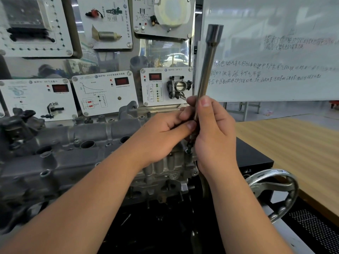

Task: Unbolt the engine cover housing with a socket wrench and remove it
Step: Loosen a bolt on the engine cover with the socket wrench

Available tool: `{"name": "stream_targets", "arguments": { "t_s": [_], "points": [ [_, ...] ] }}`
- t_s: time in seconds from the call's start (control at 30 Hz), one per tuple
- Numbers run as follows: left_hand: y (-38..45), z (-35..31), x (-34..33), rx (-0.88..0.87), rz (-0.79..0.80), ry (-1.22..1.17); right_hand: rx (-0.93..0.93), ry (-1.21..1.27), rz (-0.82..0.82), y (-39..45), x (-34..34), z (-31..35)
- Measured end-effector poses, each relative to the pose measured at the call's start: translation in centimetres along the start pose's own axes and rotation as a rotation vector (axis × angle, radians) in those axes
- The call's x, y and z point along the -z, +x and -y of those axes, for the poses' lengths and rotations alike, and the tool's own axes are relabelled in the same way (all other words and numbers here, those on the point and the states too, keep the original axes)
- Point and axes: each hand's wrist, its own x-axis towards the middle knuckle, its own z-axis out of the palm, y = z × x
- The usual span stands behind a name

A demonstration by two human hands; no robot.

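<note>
Both hands on one tool. Right hand has its grip wrapped round the lower shaft of the long socket wrench, thumb up along the steel. Left hand pinches the same shaft just below, fingertips meeting the right thumb. Tool stands nearly upright, leaning slightly right, socket end high in front of the whiteboard.

Lower tip drops toward a bolt at the near right corner of the engine cover housing, which is seated on the engine, stretching away left. Whether the tip is fully engaged on the bolt head I can't tell; fingers and blur hide the joint.

Risks, as I judge them:
- Long shaft held low, so a small tilt at the hands could cam the tip off the bolt and round it.
- A freed bolt could drop into the dark gap below the block.
- A slip sideways puts knuckles against the cast ribs.

Room: open air above and right, over the wooden surface. The handwheel sits close below the right forearm. The sensor display panels stand just behind the engine, limiting any forward swing.
</note>
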Motion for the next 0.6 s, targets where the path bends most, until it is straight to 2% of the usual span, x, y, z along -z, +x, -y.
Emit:
{"name": "stream_targets", "arguments": {
  "t_s": [0.27, 0.47, 0.6],
  "points": [
    [-0.03, -0.37, -0.09, -0.067, 0.013, -0.005, 0.016, -0.043, -0.014, -0.01, -0.17, 0.24],
    [-0.06, -0.37, -0.22, -0.059, -0.031, 0.004, 0.034, -0.043, -0.017, -0.1, -0.25, 0.19],
    [-0.13, -0.52, -0.13, -0.03, 0.003, -0.031, 0.059, -0.056, -0.014, -0.15, -0.18, 0.27]
  ]
}}
